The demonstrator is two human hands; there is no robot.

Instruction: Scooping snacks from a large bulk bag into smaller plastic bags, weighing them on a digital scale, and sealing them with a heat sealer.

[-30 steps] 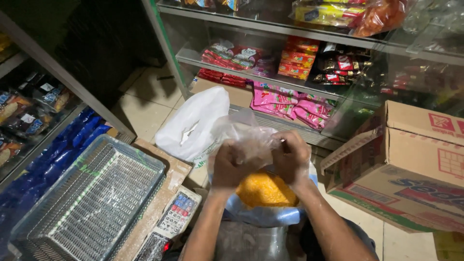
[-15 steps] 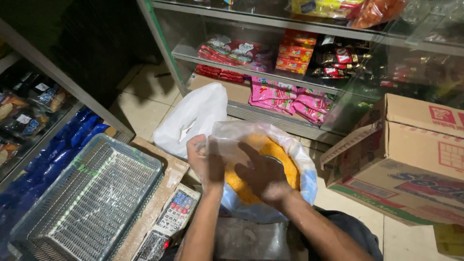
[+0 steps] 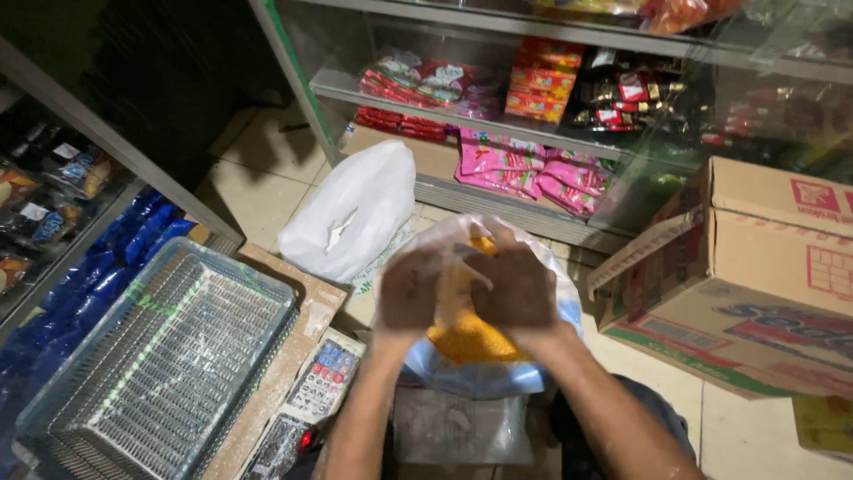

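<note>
Head view showed my left hand (image 3: 410,292) and right hand (image 3: 518,286) close together above a big plastic sack (image 3: 484,378) of yellow-orange crumbs (image 3: 471,340), both clenched on a small clear bag (image 3: 449,267) pinched between them. That bag sat at the centre of the frame, just over the sack's open mouth; motion blur hid how much filling it held, though some yellow showed through the film. As I judged it, the portioning was partway: the small bag was in hand and seemingly loaded, yet its neck looked neither twisted nor tied, and it had not reached the scale.

At 8 o'clock from my hands lay a wire tray (image 3: 160,356) on a wooden surface (image 3: 311,307), with a small keypad scale (image 3: 318,391) at 7 o'clock, close to my left forearm. A white plastic bag (image 3: 351,213) slumped at 10 o'clock. A cardboard box (image 3: 755,284) crowded the 3 o'clock side, near my right elbow. Glass shelves (image 3: 462,116) of snack packets (image 3: 524,173) stood at 12 o'clock, well apart.
</note>
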